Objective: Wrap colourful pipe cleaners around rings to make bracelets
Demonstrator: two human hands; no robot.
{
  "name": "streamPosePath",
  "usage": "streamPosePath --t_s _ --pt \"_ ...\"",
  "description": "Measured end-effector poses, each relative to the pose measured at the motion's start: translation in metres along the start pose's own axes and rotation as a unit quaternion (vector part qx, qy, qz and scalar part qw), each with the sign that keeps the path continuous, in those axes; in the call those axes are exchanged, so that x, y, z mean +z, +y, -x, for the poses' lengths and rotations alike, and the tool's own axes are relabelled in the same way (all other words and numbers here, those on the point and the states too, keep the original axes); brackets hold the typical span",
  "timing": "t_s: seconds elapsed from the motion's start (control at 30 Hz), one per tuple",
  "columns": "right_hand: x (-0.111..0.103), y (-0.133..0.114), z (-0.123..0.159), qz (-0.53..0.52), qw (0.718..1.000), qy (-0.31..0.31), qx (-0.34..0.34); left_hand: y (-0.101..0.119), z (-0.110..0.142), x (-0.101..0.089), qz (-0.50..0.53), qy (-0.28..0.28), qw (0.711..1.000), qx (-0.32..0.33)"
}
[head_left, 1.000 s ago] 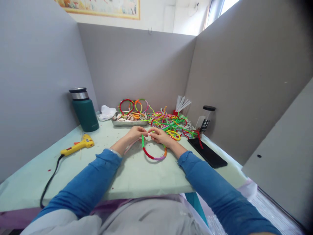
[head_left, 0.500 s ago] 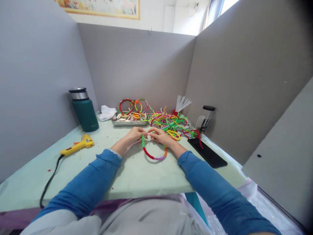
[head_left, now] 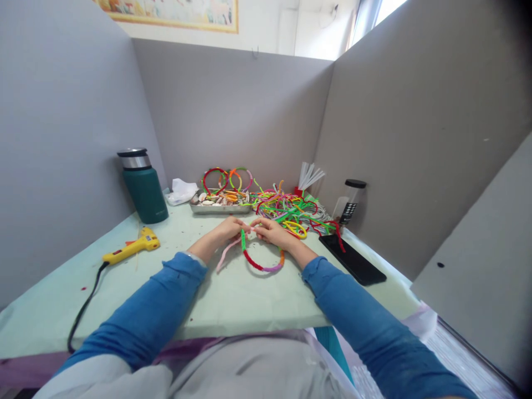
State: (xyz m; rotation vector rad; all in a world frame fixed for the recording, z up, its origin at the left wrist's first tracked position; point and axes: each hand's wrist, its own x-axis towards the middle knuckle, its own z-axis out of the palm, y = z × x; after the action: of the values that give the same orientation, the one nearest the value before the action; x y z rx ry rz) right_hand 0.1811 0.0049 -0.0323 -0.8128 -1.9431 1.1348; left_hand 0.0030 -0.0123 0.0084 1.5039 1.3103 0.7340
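A ring wrapped in coloured pipe cleaners hangs from my hands just over the table, its green, red, purple and orange sections facing me. At its far side my left hand is closed, pinching a pale pink pipe cleaner whose loose end trails down to the left of the ring. My right hand pinches the ring's top close beside the left fingertips. The fingers hide the exact spot where the pink piece meets the ring.
A yellow glue gun and a green bottle are on the left. Behind my hands stand a metal tray of shells, finished rings and a pipe-cleaner heap. A black phone lies right, near a clear bottle.
The pink pipe cleaner's loose end has swung away from my left wrist and now hangs beside the ring. Both hands stay in nearly the same place, with small finger movements.
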Motion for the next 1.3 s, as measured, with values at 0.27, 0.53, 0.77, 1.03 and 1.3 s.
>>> streamPosePath --t_s 0.27,0.53,0.77,1.03,1.3 --pt "0.0 0.0 -0.001 0.023 1.0 0.008 -0.009 -0.002 -0.004 -0.001 0.005 0.009 1.0 -0.023" --pt "0.0 0.002 -0.002 0.029 0.999 0.014 -0.007 0.003 0.002 0.0 -0.028 0.027 0.999 -0.029" --pt "0.0 0.0 -0.002 0.041 0.999 0.019 -0.009 0.006 0.005 -0.003 -0.042 0.012 0.999 -0.029" --pt "0.0 -0.001 -0.001 0.044 0.999 0.023 -0.012 0.002 0.003 -0.012 0.002 -0.041 0.999 -0.017" --pt "-0.001 0.002 -0.003 0.05 0.998 0.028 -0.018 -0.004 -0.001 -0.006 -0.127 0.01 0.989 0.08"
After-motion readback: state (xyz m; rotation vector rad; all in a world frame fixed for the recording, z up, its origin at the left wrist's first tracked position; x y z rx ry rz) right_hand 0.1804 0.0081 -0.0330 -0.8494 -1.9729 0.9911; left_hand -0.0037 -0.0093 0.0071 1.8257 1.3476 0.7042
